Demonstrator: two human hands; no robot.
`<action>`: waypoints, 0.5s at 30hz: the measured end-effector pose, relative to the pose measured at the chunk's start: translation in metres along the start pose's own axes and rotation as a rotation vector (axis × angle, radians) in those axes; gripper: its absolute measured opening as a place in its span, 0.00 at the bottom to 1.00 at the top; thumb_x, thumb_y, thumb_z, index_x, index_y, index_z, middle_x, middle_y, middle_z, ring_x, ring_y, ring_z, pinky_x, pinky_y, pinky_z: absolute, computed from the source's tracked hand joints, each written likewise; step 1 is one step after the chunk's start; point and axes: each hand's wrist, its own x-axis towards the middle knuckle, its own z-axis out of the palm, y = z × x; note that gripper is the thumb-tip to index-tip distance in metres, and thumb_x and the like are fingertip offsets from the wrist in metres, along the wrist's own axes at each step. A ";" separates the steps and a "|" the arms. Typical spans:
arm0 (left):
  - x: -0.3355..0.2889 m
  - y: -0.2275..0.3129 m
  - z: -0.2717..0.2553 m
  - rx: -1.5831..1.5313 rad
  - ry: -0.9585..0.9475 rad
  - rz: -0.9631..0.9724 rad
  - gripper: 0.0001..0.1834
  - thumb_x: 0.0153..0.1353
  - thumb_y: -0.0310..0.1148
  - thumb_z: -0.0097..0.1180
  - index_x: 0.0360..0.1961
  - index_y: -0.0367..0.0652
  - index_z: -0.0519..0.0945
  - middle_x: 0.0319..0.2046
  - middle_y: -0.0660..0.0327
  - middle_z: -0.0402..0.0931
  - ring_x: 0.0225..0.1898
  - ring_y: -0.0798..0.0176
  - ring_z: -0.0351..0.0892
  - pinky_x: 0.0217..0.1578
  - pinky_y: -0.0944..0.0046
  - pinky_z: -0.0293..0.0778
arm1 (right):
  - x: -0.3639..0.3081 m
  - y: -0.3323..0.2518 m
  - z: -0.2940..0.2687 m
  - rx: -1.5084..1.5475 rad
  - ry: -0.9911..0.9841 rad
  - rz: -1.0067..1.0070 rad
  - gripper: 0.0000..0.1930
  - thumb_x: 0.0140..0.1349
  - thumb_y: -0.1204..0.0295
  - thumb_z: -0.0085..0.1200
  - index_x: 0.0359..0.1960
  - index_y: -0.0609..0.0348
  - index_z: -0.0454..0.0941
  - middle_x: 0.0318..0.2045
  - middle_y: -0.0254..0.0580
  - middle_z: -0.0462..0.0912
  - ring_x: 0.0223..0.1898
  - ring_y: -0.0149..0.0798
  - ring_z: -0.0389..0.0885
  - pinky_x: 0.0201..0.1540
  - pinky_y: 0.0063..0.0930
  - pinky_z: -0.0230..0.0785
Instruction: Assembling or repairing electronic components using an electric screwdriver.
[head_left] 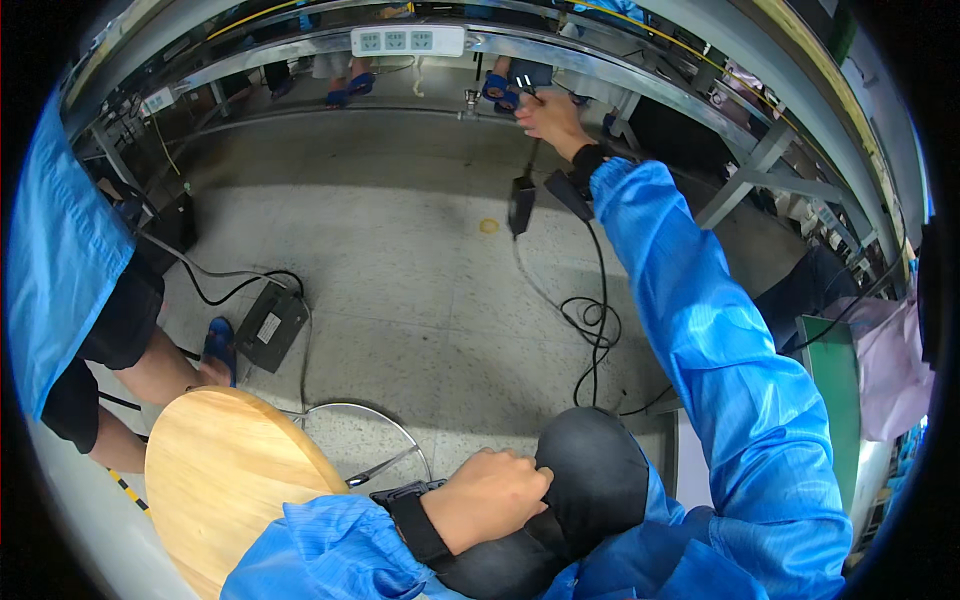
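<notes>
My right hand (553, 118) is stretched far forward, its fingers closed on a black power plug (526, 86) whose metal prongs point up toward the table frame. From below the hand hangs a black power adapter (521, 205) on its cord. A second black block (568, 194) hangs beside my wrist, and its cable (598, 300) runs down to loops on the floor. Above and left of the plug, apart from it, a white power strip (408, 41) is fixed along the metal rail. My left hand (492, 497) rests curled at my dark-clad knee (592, 480); its fingertips are hidden.
A round wooden stool (232, 480) stands at my left, next to a person in a blue smock (70, 270). Beyond it a black box (272, 328) with cables lies on the floor. Metal table legs (750, 175) stand at the right. Sandalled feet (350, 88) show beyond the rail.
</notes>
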 end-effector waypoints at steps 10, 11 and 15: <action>0.001 -0.003 0.006 -0.040 0.071 0.037 0.16 0.52 0.40 0.56 0.35 0.39 0.75 0.28 0.54 0.76 0.33 0.50 0.78 0.34 0.56 0.73 | 0.048 -0.064 0.085 0.337 -0.094 -0.027 0.15 0.60 0.66 0.49 0.36 0.70 0.74 0.26 0.45 0.81 0.24 0.36 0.81 0.24 0.27 0.77; 0.001 -0.004 0.007 -0.033 0.076 0.050 0.16 0.52 0.41 0.56 0.36 0.39 0.75 0.29 0.54 0.75 0.33 0.51 0.78 0.34 0.56 0.73 | 0.055 -0.068 0.088 0.371 -0.090 -0.006 0.15 0.60 0.65 0.49 0.35 0.70 0.74 0.26 0.45 0.81 0.24 0.35 0.81 0.24 0.27 0.77; -0.001 -0.009 0.011 -0.061 0.061 0.048 0.17 0.53 0.41 0.55 0.38 0.40 0.74 0.30 0.54 0.75 0.33 0.51 0.77 0.34 0.56 0.73 | 0.066 -0.076 0.099 0.395 -0.081 0.056 0.13 0.62 0.64 0.49 0.32 0.64 0.75 0.28 0.42 0.80 0.28 0.34 0.80 0.32 0.31 0.78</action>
